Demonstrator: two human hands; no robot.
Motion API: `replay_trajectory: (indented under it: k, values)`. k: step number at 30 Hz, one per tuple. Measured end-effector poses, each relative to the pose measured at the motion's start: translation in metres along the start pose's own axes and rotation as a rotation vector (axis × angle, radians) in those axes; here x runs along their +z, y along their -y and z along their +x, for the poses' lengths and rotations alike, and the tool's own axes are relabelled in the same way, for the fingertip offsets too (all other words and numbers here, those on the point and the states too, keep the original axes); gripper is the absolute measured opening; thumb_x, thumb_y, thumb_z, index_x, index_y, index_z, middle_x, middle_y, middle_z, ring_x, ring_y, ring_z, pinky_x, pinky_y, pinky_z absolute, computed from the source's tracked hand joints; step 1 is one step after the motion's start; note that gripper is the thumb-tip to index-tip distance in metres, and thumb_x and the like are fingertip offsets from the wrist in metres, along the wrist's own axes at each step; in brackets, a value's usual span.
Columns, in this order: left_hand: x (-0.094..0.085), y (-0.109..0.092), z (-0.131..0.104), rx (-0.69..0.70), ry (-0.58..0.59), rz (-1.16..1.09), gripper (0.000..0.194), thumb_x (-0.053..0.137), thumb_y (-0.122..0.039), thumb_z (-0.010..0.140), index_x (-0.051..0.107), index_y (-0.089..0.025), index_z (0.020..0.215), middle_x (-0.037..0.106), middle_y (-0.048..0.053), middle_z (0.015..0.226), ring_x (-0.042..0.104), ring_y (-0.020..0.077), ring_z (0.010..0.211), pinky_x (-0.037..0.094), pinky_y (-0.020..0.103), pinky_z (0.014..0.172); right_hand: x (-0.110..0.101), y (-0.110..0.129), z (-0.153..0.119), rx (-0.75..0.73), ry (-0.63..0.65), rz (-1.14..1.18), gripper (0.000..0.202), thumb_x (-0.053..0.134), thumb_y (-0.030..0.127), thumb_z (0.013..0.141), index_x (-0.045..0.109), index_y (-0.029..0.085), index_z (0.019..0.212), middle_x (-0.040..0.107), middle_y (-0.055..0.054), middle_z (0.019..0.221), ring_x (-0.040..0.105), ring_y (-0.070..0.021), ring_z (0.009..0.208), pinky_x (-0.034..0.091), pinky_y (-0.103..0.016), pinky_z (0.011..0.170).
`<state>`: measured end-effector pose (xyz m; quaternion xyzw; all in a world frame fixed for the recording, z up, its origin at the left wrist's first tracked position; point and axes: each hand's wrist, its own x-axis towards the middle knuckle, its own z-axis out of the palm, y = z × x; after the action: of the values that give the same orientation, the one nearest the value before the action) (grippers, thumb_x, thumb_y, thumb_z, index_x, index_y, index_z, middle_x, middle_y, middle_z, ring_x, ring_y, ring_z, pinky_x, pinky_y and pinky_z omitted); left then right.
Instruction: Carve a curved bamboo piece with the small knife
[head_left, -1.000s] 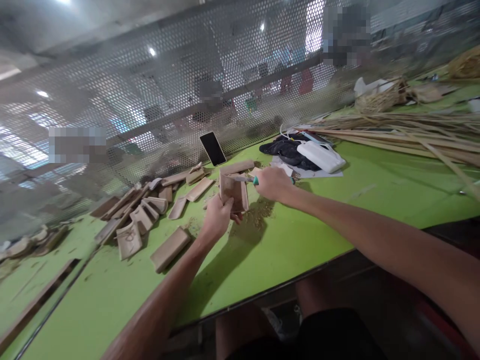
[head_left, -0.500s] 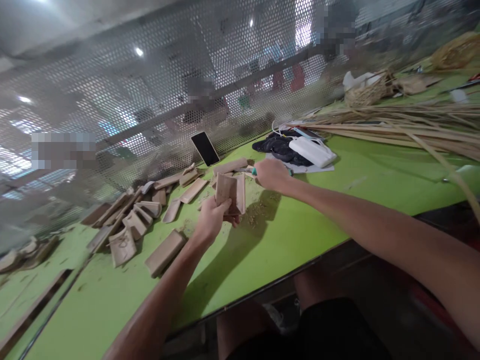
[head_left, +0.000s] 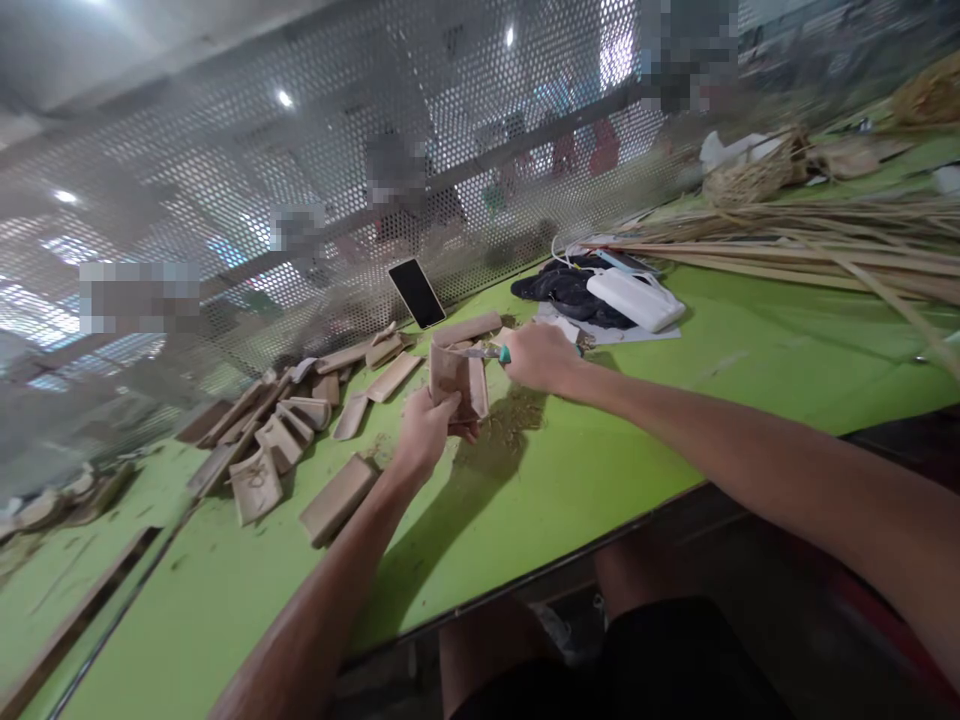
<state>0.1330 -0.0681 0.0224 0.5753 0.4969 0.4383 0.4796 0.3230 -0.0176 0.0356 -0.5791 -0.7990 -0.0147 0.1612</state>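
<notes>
A curved piece of split bamboo stands roughly upright in my left hand, thumb on its near face and fingers wrapped behind. In my right hand is a teal-handled knife, closed in the fist, its thin metal blade pointing left. The blade lies at the top edge of the bamboo piece; whether it touches is too small to tell. Shavings are scattered on the green table below. One more bamboo piece rests left of my left forearm.
Several cut bamboo pieces are heaped to the left. A phone leans against the perforated metal screen. A white power bank sits on dark cloth. Long bamboo strips spread across the right; the table's edge runs near my legs.
My right hand has brought the knife blade left to the top of the bamboo piece. My left hand keeps its hold. The whole view has shifted slightly.
</notes>
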Motion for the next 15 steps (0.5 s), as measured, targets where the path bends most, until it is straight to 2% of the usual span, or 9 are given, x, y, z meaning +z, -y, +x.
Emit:
replay_trajectory:
  k: [10, 15]
  values:
    - [-0.0009, -0.0022, -0.0003, 0.009, 0.015, 0.023, 0.022, 0.066, -0.033, 0.069, 0.058, -0.013, 0.065, 0.06, 0.004, 0.052, 0.06, 0.0168, 0.044, 0.048, 0.026, 0.039, -0.0013, -0.0006, 0.0011, 0.012, -0.01, -0.051, 0.031, 0.053, 0.024, 0.085, 0.075, 0.011, 0.103, 0.073, -0.018, 0.089, 0.067, -0.0262, 0.08, 0.043, -0.033, 0.067]
    - [-0.0009, -0.0013, 0.0, 0.027, 0.007, 0.067, 0.023, 0.065, -0.034, 0.068, 0.06, -0.012, 0.064, 0.061, 0.005, 0.052, 0.059, 0.0171, 0.043, 0.048, 0.026, 0.038, 0.0021, -0.0003, 0.0029, 0.001, 0.005, -0.073, 0.026, 0.055, 0.021, 0.084, 0.075, 0.012, 0.097, 0.073, -0.017, 0.085, 0.067, -0.0261, 0.077, 0.044, -0.033, 0.066]
